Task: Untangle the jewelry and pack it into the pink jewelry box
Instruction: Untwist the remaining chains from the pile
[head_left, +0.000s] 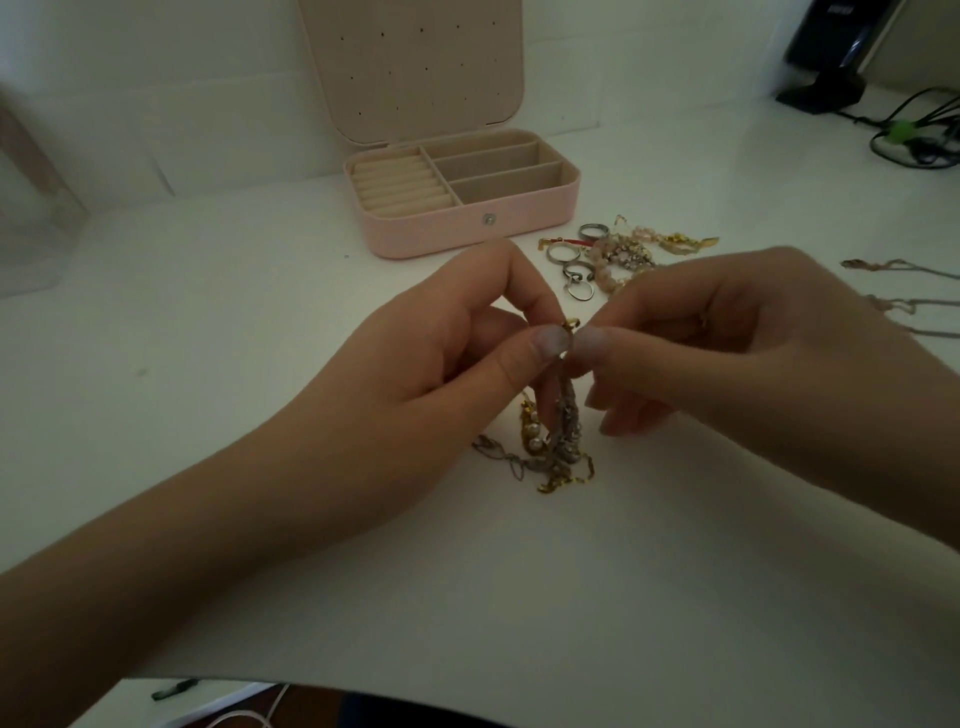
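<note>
Mid-frame, my left hand (441, 332) and right hand (691, 332) pinch the tangle (561, 415) top, untangling. Next, I'd gently tease one chain free; the box (467, 228) waits open.

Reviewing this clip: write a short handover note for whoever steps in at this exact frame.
Left hand and right hand both pinch the top of a tangled clump of gold and silver chains with pearls; its lower end lies on the white table.
The pink jewelry box stands open behind; its compartments look empty.
Silver rings and beaded pieces lie loose beside it; thin chains at far right.
Done: nothing packed. Left: untangle, pack everything.
</note>
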